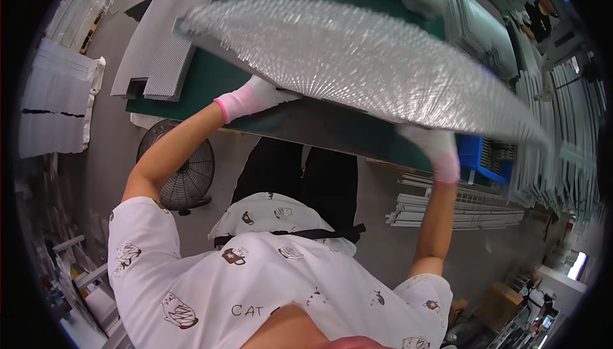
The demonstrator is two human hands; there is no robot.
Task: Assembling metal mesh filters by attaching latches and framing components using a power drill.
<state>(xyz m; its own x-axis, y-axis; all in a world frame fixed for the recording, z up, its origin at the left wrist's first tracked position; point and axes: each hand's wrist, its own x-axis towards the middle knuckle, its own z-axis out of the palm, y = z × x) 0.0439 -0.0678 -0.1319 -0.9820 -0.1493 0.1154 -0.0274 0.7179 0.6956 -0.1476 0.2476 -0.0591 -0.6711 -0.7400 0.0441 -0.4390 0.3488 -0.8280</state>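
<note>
Green covers the work table (207, 81), with grey sheets (163, 33) stacked along its left edge and a blue bin (471, 152) by its near right corner. Over the table's middle, the left hand (263, 96) and right hand (434, 141) (both gloved) grip a shiny silver panel (345, 55) by its near edge.

Panel (357, 62) over table (214, 82), 1 stack (163, 33) at table's left, bin (471, 157) at right, fan (191, 173) on floor (377, 240) left.

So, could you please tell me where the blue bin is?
In the head view, the blue bin sits right of centre, beside the right hand.
</note>
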